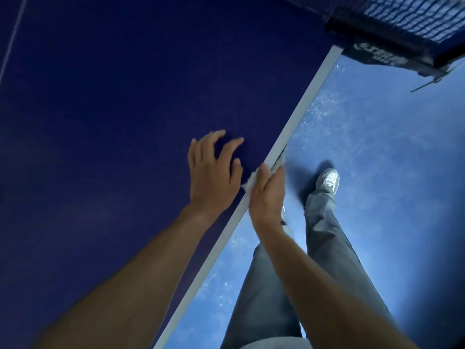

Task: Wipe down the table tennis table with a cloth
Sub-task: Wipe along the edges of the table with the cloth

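One table (100, 122), one cloth (249, 182) gripped at its edge by right hand (266, 197); left hand (211, 177) splayed open

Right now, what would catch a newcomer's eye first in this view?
The right hand grips a white cloth over the white edge of the dark blue table, centre frame. Just left of it, the left hand rests spread fingertips on the tabletop. The net sits top right.

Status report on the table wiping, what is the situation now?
Left hand spread on table. Right hand holds cloth over the white edge. Net ahead, nothing between.
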